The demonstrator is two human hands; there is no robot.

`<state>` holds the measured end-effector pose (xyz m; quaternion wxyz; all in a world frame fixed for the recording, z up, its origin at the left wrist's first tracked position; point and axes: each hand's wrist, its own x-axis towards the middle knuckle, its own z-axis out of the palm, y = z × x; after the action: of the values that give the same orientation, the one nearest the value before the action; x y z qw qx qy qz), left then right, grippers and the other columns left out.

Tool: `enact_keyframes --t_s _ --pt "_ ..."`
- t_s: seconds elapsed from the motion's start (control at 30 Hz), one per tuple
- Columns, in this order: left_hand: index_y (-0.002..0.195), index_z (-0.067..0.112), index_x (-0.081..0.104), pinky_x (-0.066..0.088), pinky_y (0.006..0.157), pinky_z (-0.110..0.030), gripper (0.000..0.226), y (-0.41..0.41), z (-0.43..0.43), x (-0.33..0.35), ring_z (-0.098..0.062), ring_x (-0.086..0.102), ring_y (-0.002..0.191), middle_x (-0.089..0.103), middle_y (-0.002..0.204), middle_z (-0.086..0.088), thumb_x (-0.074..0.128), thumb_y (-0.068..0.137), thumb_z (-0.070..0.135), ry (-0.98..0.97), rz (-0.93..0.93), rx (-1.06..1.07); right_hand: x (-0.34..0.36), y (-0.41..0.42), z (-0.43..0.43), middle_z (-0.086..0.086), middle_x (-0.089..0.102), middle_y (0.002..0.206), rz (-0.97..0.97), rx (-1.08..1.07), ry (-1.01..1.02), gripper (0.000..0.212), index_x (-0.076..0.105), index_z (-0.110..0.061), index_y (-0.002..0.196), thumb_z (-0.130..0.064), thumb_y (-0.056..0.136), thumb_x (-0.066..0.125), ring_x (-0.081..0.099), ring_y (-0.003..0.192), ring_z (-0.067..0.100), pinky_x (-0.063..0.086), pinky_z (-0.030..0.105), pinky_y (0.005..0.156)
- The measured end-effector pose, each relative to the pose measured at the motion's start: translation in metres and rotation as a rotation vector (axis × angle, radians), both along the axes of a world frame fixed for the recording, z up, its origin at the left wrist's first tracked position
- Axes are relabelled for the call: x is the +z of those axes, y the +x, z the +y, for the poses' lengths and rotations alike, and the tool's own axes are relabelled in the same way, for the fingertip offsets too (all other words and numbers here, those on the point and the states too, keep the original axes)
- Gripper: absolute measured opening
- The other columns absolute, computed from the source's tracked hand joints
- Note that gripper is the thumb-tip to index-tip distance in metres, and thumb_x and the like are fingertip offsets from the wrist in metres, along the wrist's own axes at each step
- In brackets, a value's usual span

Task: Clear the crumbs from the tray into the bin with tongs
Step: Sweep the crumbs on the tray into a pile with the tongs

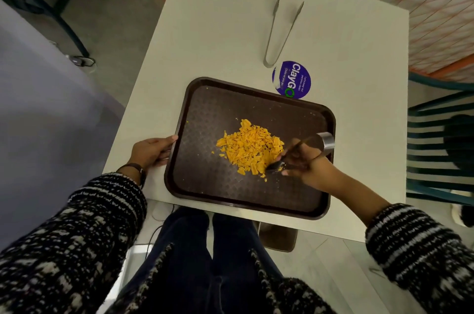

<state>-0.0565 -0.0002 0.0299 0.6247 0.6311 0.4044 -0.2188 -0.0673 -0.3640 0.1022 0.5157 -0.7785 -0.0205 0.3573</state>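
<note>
A dark brown tray (205, 108) lies on the white table, its near edge at the table's front. A heap of orange crumbs (250, 147) sits in the tray's middle, with a few stray bits around it. My right hand (302, 162) grips a pair of metal tongs (325, 143), whose tips touch the heap's right, near side. My left hand (151, 150) holds the tray's left rim. A second pair of metal tongs (279, 31) lies unused on the table beyond the tray. No bin is in view.
A round purple sticker (292, 79) is on the table (230, 18) just past the tray. A green slatted chair (441, 149) stands to the right. Orange-framed screens line the back. My legs are under the table's front edge.
</note>
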Motion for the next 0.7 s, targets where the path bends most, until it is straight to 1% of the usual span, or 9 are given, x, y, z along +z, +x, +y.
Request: enact_keyframes --t_s 0.03,0.07,0.17,0.23,0.33,0.4,0.47,0.53,0.7 --pt "0.079 0.013 0.065 0.052 0.045 -0.014 0.019 0.000 0.000 0.001 -0.005 0.059 0.047 0.066 0.056 0.004 0.073 0.079 0.030 0.000 0.003 0.007 0.002 0.002 0.001 -0.007 0.066 0.093 -0.006 0.001 0.018 0.038 0.062 -0.045 0.089 -0.044 0.059 0.084 0.063 0.096 0.016 0.055 0.028 0.082" --pt "0.079 0.013 0.065 0.052 0.046 -0.015 0.019 0.000 0.001 0.000 -0.006 0.059 0.048 0.066 0.053 0.006 0.074 0.079 0.030 -0.002 0.002 0.014 0.006 0.001 0.004 -0.003 0.065 0.093 -0.001 -0.005 0.044 0.039 0.063 -0.043 0.087 -0.045 0.055 0.085 0.063 0.095 0.018 0.055 0.028 0.079" --pt "0.080 0.011 0.067 0.054 0.049 -0.016 0.020 0.000 0.002 -0.001 -0.011 0.057 0.054 0.066 0.061 0.001 0.075 0.078 0.029 -0.013 -0.005 0.022 -0.004 -0.008 0.013 0.006 0.063 0.097 0.042 0.085 -0.013 0.037 0.060 -0.033 0.092 -0.012 0.070 0.081 0.063 0.094 0.019 0.056 0.033 0.083" --pt "0.078 0.011 0.066 0.053 0.049 -0.016 0.020 0.000 0.002 -0.001 -0.010 0.055 0.052 0.064 0.062 -0.001 0.075 0.078 0.029 -0.014 -0.005 0.018 -0.010 -0.015 0.023 0.001 0.063 0.099 0.027 0.200 -0.202 0.031 0.057 -0.035 0.093 -0.020 0.075 0.078 0.062 0.095 0.020 0.052 0.041 0.091" --pt "0.073 0.012 0.063 0.049 0.046 -0.015 0.021 0.000 0.002 -0.001 -0.009 0.051 0.048 0.060 0.061 -0.002 0.074 0.078 0.029 -0.012 -0.002 0.013 -0.017 -0.012 0.028 0.001 0.067 0.108 -0.036 0.215 -0.228 0.033 0.066 -0.021 0.106 -0.024 0.075 0.077 0.063 0.103 0.021 0.051 0.047 0.093" --pt "0.071 0.012 0.062 0.049 0.045 -0.015 0.022 0.000 0.002 -0.001 -0.008 0.051 0.046 0.059 0.060 -0.001 0.074 0.079 0.029 -0.013 -0.004 0.011 -0.012 0.000 0.028 0.002 0.068 0.107 -0.048 0.141 -0.242 0.030 0.066 -0.033 0.099 -0.017 0.076 0.076 0.064 0.103 0.024 0.051 0.048 0.093" --pt "0.072 0.012 0.062 0.049 0.044 -0.015 0.022 -0.001 0.002 -0.002 -0.004 0.050 0.040 0.059 0.061 -0.002 0.074 0.079 0.028 -0.013 -0.009 0.009 -0.005 0.013 0.025 0.002 0.070 0.099 -0.083 0.062 -0.253 0.042 0.063 -0.049 0.084 -0.010 0.076 0.077 0.066 0.097 0.025 0.052 0.050 0.090" --pt "0.076 0.011 0.064 0.051 0.047 -0.015 0.020 0.000 0.002 -0.002 -0.005 0.052 0.044 0.061 0.068 -0.005 0.074 0.079 0.028 -0.016 -0.008 0.012 0.003 0.020 0.025 0.003 0.070 0.095 -0.105 0.007 -0.228 0.049 0.063 -0.052 0.080 -0.006 0.075 0.077 0.068 0.094 0.024 0.053 0.050 0.089" --pt "0.083 0.011 0.066 0.056 0.055 -0.020 0.023 0.001 0.004 -0.005 -0.015 0.059 0.065 0.066 0.079 -0.007 0.075 0.077 0.031 -0.016 0.015 0.011 0.004 0.003 0.050 0.005 0.070 0.097 -0.036 0.040 -0.208 0.024 0.064 -0.021 0.093 -0.009 0.076 0.077 0.067 0.095 0.018 0.055 0.040 0.089"
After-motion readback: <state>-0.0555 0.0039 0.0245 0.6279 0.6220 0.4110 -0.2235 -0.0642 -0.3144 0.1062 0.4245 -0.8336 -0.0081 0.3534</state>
